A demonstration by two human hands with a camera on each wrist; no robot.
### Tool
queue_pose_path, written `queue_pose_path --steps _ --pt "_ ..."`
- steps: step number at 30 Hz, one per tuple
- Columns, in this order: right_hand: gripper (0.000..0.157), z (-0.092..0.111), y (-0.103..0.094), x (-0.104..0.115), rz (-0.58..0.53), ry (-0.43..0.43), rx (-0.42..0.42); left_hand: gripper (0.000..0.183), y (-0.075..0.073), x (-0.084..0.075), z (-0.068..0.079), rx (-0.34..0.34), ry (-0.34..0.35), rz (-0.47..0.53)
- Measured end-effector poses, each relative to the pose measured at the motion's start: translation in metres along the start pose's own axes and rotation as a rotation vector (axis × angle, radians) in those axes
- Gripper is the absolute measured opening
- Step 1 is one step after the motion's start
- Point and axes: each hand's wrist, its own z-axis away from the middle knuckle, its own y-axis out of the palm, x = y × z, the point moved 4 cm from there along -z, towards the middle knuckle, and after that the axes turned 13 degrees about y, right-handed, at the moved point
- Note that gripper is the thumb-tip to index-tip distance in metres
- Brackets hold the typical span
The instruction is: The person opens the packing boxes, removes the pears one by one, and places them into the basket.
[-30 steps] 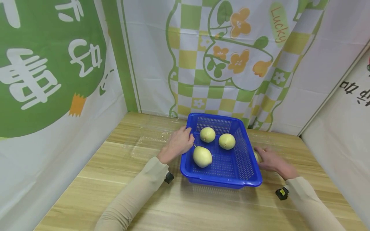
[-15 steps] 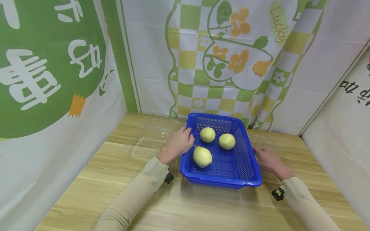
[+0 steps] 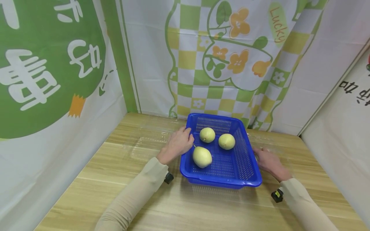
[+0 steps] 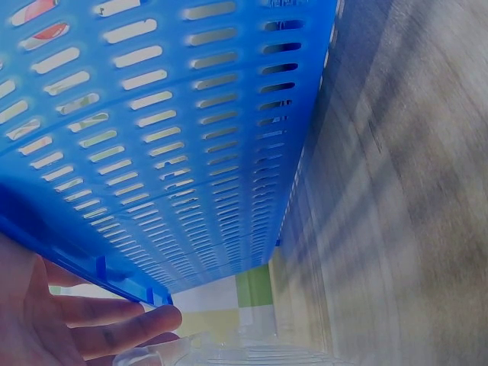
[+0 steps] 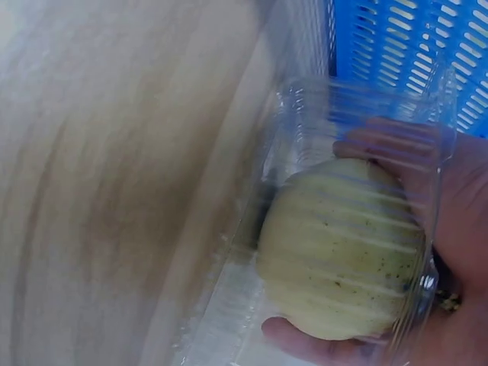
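Observation:
A blue perforated basket (image 3: 214,181) stands on the wooden table with three pale yellow pears inside, one nearer pear (image 3: 202,157) and two behind it. My left hand (image 3: 177,144) grips the basket's left rim, its fingers curled under the edge in the left wrist view. Beyond the right wall of the basket, my right hand (image 3: 268,162) holds another pear (image 5: 335,252), its fingers and thumb on opposite sides. That pear shows through the ribbed wall of a clear plastic container (image 5: 305,103) in the right wrist view; the basket and hand mostly hide it from the head view.
Another clear plastic container (image 3: 148,146) lies left of the basket, partly behind my left hand. A printed curtain (image 3: 199,77) hangs right behind the basket. White cloth walls border the wooden table (image 3: 95,183) on both sides.
My right hand has moved slightly left, closer to the basket's right wall, and the pear in it has nearly gone from the head view. The left hand and basket stay put.

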Motion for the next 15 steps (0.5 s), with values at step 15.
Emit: queue_pose_path --steps 15 --pt "0.046 -0.0006 0.0019 -0.0069 -0.004 -0.007 0.008 0.044 0.0017 0.0004 -0.0007 0.003 -0.004 -0.009"
